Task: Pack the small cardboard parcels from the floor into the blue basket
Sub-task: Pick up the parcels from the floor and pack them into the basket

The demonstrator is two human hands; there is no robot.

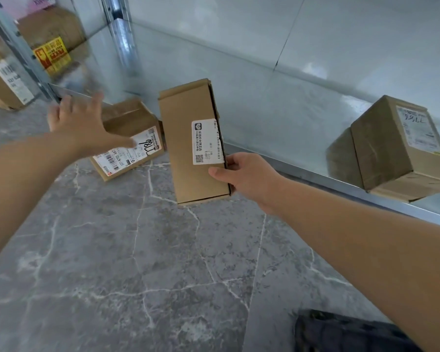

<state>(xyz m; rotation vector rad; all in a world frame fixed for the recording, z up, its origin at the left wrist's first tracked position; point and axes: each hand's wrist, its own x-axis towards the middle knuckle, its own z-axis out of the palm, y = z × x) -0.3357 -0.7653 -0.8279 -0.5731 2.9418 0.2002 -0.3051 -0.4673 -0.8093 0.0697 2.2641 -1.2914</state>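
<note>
Long flat parcel point(188, 143), white label facing up, held clear of the floor point(137, 262) at centre of view. The right hand point(247, 176) grips its near right edge: thumb on the top face beside the label, fingers curled round the edge and under it. A second parcel point(132, 123) lies tilted on the floor just left of the first, its large printed label towards the camera. The left hand point(84, 125) is spread wide above this parcel, fingers straight and splayed, holding nothing; the hand is blurred, and contact between thumb and label cannot be told. Behind both parcels runs a low metal shelf point(277, 102), carrying one box point(391, 148) at right. More labelled boxes point(8, 85) stand at far left beyond the shelf post point(122, 41). A dark trouser leg point(346, 334) shows at lower right.
</note>
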